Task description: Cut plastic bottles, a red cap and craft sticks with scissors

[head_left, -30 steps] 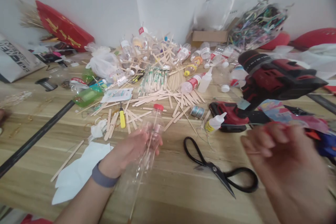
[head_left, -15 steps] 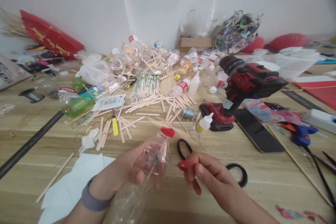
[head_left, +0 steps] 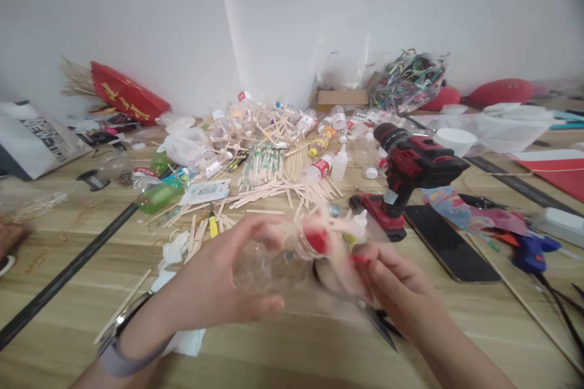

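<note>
My left hand [head_left: 214,273] wraps round a clear plastic bottle [head_left: 269,264] with a red cap [head_left: 316,236]. The bottle lies nearly level, its cap end pointing right and blurred by motion. Just right of the cap, my right hand [head_left: 395,276] pinches a small red piece [head_left: 360,259] between thumb and fingertips. Most of that piece is covered by the fingers, and its kind does not show. Below and between the hands, black-handled scissors [head_left: 385,331] lie on the wooden table [head_left: 283,352], partly behind my right hand.
A red-and-black cordless drill [head_left: 417,158] stands right of centre, with a phone [head_left: 449,243] and a blue glue gun [head_left: 531,243] beyond. Wooden sticks [head_left: 269,188] and plastic bottles crowd the back. Another person's hand [head_left: 9,237] shows at the left edge.
The bottle has tipped from upright-leaning to nearly level, its cap swinging right toward my right hand. My right hand has shifted right with the red piece. The view has tilted and turned slightly left.
</note>
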{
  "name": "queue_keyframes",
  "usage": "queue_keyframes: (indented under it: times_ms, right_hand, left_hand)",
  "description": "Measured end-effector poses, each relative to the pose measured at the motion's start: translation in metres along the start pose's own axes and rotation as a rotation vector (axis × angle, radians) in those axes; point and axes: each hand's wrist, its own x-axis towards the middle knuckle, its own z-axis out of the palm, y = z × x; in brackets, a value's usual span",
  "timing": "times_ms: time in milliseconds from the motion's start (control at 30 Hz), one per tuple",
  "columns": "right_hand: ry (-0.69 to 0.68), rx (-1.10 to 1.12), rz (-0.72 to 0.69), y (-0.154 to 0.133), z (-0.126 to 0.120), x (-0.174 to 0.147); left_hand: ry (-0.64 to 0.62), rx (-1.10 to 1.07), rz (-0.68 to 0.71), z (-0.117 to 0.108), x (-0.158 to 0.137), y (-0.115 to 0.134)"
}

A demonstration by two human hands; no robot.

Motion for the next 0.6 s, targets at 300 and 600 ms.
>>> queue_keyframes:
  times_ms: [300, 600]
  right_hand:
    - [0.379, 0.104, -0.072, -0.008, -0.027, 0.016]
    - [0.668, 0.402, -0.13, -0.047, -0.083, 0.007]
  left_hand:
    - [0.246, 0.106, 0.225, 0.001, 0.009, -0.02]
    - [0.558, 0.066, 0.057, -0.023, -0.006, -0.05]
